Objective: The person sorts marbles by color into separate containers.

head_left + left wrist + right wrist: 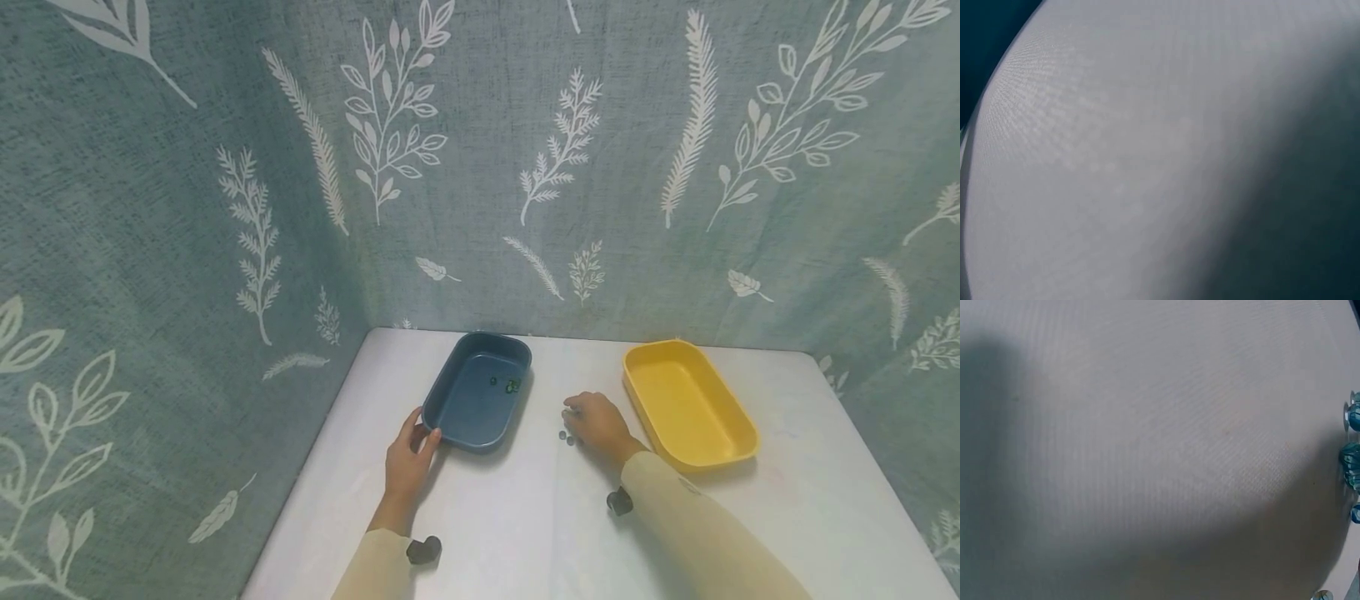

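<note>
At the near left corner of a dark blue tray [471, 433], my left hand [408, 462] grips the rim with thumb and fingers. Several green glass marbles [512, 386] lie inside that tray toward its right side. My right hand [597, 423] is low over the white table, between the blue tray and a yellow tray, with its fingers bent downward. Small glass marbles [566, 437] lie on the table just below its fingertips. Whether the fingers pinch a marble is hidden. Teal glass marbles [1350, 464] show at the right edge of the right wrist view.
The yellow tray [686, 400] stands to the right, close beside my right forearm. Patterned grey-green fabric [480, 167] rises behind the white table [517, 525] and along its sides. The left wrist view shows mostly blurred table surface and shadow.
</note>
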A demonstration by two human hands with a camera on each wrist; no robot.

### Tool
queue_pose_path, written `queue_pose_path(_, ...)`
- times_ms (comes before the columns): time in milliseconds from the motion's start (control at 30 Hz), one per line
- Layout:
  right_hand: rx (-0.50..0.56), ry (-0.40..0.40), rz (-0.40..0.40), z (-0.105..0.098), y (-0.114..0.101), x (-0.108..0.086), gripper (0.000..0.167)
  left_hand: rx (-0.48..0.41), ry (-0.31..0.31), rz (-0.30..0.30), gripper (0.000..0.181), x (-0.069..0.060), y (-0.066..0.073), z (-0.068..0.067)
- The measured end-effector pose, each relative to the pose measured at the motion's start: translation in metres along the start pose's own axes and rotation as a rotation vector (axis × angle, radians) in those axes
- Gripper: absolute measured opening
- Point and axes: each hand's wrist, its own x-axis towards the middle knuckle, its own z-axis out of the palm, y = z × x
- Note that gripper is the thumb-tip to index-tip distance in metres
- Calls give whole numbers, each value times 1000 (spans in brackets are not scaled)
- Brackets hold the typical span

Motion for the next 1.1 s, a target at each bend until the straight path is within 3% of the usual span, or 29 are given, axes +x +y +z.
queue_pose_path(367,-117,14,-54,3,-2,1,27,4,8,8,60,1,0,0)
queue_pose_path(600,-246,26,-102,6,-5,4,20,19,16,7,61,-1,-1,0)
queue_pose_path(1100,-128,27,-65,8,-4,-3,21,2,10,12,61,-2,2,0)
